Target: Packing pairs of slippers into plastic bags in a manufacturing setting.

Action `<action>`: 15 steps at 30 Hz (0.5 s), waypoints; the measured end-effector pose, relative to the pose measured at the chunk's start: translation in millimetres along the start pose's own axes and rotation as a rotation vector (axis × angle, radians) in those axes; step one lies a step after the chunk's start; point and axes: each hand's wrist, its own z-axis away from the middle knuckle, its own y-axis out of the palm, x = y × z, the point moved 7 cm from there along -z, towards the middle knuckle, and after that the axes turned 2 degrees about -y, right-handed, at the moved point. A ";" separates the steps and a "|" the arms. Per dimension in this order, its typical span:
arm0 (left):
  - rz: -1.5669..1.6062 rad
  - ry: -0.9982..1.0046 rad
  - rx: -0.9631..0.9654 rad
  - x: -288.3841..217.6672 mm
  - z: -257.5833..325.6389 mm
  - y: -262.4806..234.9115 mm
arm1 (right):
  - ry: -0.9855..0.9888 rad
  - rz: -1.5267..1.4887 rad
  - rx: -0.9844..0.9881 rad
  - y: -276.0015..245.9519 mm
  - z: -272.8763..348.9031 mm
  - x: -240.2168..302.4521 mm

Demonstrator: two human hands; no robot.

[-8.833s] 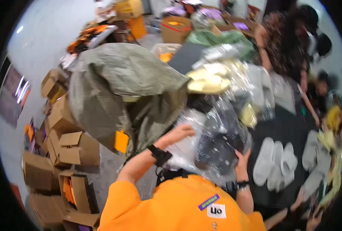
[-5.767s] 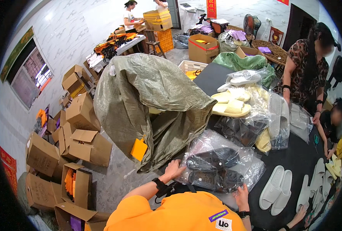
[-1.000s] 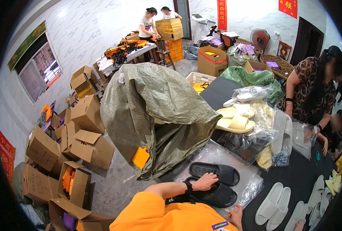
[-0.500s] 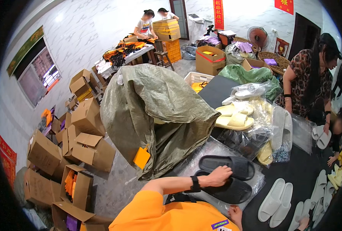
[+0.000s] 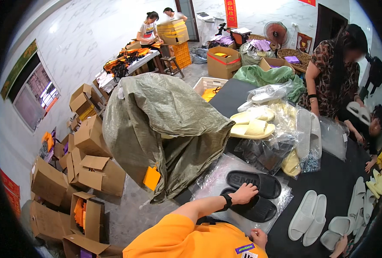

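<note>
A pair of black slides [image 5: 254, 208] lies on a stack of clear plastic bags [image 5: 212, 185] before me, one slide partly over the other. My left hand [image 5: 244, 193], a dark band at its wrist, reaches across from the left. Its bent fingers grip the edge of the upper slide, near the strap. Lower down, my right hand [image 5: 259, 237] is closed at the near edge of the bags, seemingly pinching the plastic. Its fingertips are partly hidden. To the right, a pair of pale grey slides [image 5: 308, 217] rests on the black table [image 5: 285, 230].
A large grey-green woven sack [image 5: 169, 112] stands open on the left. Beyond the bags are yellow slides [image 5: 253, 129] in clear wrapping. A co-worker [image 5: 339, 81] stands at the right; another person's hand [image 5: 340, 246] touches grey slides lower right. Cardboard boxes [image 5: 102, 174] fill the left floor.
The upper black slide has shifted over the lower one under my left hand. A grey slide pair at the far right is lifted. Another person's hand now tilts grey slides lower right.
</note>
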 end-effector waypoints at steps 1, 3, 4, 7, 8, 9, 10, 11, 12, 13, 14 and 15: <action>-0.017 0.004 0.013 1.8 0.3 -3.5 | 0.000 -0.031 -0.003 1.1 -2.1 -3.3; -0.034 0.009 0.039 3.4 3.4 -7.0 | -0.033 -0.031 0.010 4.3 -4.8 -8.7; -0.036 0.005 0.034 3.6 3.3 -6.8 | -0.054 -0.029 0.014 4.2 -6.4 -8.0; -0.035 -0.005 0.009 3.4 4.9 -4.0 | 0.010 -0.118 0.074 6.0 -8.1 -10.5; -0.029 -0.006 -0.007 3.6 4.9 -3.5 | 0.003 -0.108 0.070 5.2 -8.1 -8.0; -0.024 -0.007 -0.023 3.9 5.2 -2.9 | -0.003 -0.099 0.066 5.1 -7.8 -4.4; -0.011 -0.013 -0.025 2.1 5.3 -8.5 | -0.009 -0.088 0.061 3.7 -7.7 -3.1; 0.001 -0.017 -0.026 1.2 6.9 -14.3 | -0.014 -0.087 0.057 4.1 -8.5 -6.9; 0.015 -0.019 -0.027 0.4 9.0 -21.1 | -0.019 -0.087 0.052 6.8 -10.5 -14.8; 0.008 0.024 -0.075 -2.9 15.2 -32.3 | -0.024 -0.090 0.049 10.3 -11.7 -21.7; 0.005 0.012 -0.060 1.5 22.7 -36.3 | -0.033 -0.128 0.049 13.8 -14.3 -28.9; 0.002 0.003 -0.044 6.5 30.0 -40.6 | -0.041 -0.168 0.046 16.3 -17.9 -36.9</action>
